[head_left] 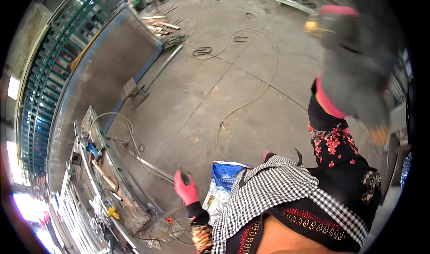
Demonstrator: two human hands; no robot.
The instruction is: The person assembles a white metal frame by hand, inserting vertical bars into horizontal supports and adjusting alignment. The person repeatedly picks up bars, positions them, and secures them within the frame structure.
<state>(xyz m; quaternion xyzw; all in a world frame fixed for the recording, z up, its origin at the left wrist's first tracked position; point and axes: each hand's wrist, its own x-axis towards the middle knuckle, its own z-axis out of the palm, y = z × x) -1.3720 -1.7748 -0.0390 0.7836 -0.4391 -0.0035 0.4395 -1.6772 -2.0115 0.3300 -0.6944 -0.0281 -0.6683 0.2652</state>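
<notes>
My left hand point(186, 190), in a pink glove with a dark palm, is low in front of me, left of my checked apron point(268, 178). Its thumb stands apart from the fingers, and I make out nothing held. A grey metal tube point(154, 168) runs up to this hand; whether they touch is unclear. My right hand point(354, 74) is raised at the upper right, very close and smeared by motion, in a dark grey glove with pink edges. Beside it shows a blurred brass-coloured piece point(314, 27); whether I hold it cannot be made out.
A workbench point(130, 209) with tools and metal bars stands at the left. Behind it are a large curved panel point(103, 65) and green railings point(49, 70). A hose point(251, 100) winds across the concrete floor. By my apron lies a blue and white bag point(224, 178).
</notes>
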